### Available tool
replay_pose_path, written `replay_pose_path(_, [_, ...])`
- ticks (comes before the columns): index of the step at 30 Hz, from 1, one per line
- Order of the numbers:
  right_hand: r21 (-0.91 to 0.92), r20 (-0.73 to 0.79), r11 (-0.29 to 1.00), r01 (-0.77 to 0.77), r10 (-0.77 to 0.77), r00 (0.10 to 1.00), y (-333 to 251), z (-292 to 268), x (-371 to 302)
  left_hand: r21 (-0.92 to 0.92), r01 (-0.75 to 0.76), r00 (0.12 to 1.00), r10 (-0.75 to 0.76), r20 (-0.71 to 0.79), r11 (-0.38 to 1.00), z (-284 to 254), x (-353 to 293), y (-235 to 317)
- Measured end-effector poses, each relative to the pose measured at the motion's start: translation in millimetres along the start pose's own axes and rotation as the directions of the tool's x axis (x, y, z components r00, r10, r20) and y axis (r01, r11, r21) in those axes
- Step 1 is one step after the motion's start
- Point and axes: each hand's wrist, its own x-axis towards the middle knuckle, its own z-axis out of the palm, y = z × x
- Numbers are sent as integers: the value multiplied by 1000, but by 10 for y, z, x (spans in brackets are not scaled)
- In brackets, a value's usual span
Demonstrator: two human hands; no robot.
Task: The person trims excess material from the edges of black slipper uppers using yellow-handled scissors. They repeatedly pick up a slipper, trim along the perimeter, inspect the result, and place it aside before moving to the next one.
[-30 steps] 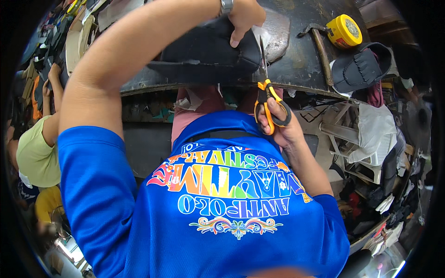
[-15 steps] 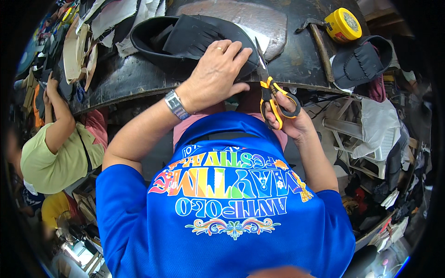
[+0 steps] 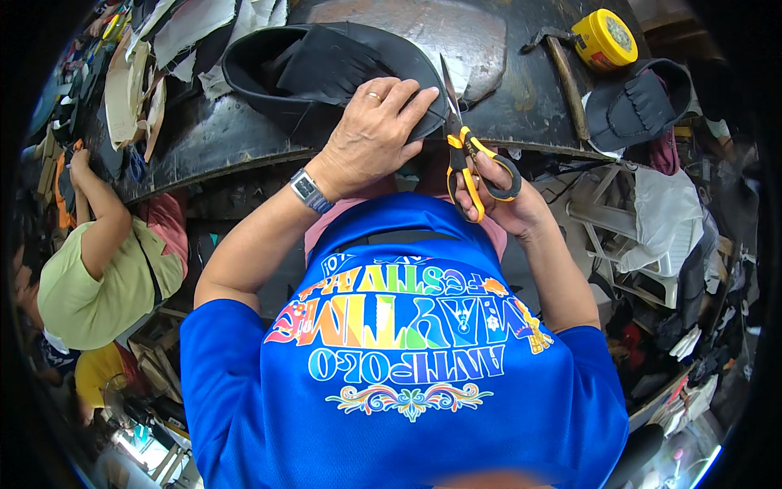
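Observation:
A black shoe upper [image 3: 265, 77] with pleats across its front rests at the table's front edge. My left hand [image 3: 376, 122], with a ring and a wristwatch, grips its right end, the fingers on top and the thumb bent below. In my right hand [image 3: 501, 191] is a pair of scissors [image 3: 460, 151] with yellow and black handles, my fingers through the loops. Their blades point away from me, close by the upper's right edge; I cannot tell whether they touch it. A white piece [image 3: 456, 80] lies behind the blades.
On the dark table [image 3: 521, 106] lie a hammer [image 3: 566, 85], a yellow tub [image 3: 603, 39] and another black pleated shoe upper [image 3: 631, 114]. Scraps [image 3: 195, 33] pile up at the far left. A white plastic stool [image 3: 660, 261] stands at right. Another person [image 3: 106, 269] works at left.
My left hand and the shoe upper have shifted slightly left and away from me. The scissors have moved a little left and away too, still in my right hand.

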Motion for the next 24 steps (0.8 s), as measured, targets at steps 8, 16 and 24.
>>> replay_pose_path(8, [76,-40,997,5,-2,999,20,-76,-85,-25,24,999,-24,27,999,-20,9,0])
replay_pose_path(16, [115,70,993,-36,28,997,-28,-128,113,-238,77,997,-73,25,968,-93,-9,-59])
replay_pose_path(24, [62,71,998,-19,15,997,-57,-201,255,-284,134,983,-91,157,950,-199,-38,-100])
